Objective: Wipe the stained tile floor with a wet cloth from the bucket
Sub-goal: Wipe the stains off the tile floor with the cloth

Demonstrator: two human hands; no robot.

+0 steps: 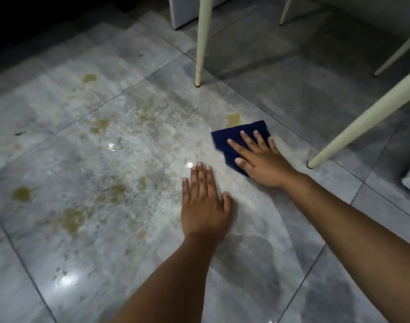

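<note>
Right hand: I see the right hand [262,159] lying flat, palm down, on the cloth [236,136]. Its fingers are straight and spread, pressing the fabric rather than curling round it.
Left hand: the left hand [204,206] is flat on the wet floor just beside the right one and nearer to me. Its fingers are straight and close together, and it holds nothing.
Cloth: dark blue and folded, it lies on the tile floor [316,229] under the right palm. Its far edges stick out past the fingertips.
Cloth position: it sits in the far right part of the floor I can see, between two cream chair legs. The upright leg [203,43] is beyond it and the slanted leg [362,120] is to its right.
Nearest stain: a yellow-brown blot [233,120] lies just beyond the cloth's far edge.
Other stains: more yellow-brown patches [71,217] are scattered to the left over a pale, smeared area.
Floor surface: grey marbled tiles with thin dark joints. Wet glints [66,280] show near my left.
Far edge: a white boxy object [183,10] stands behind the upright leg.
</note>
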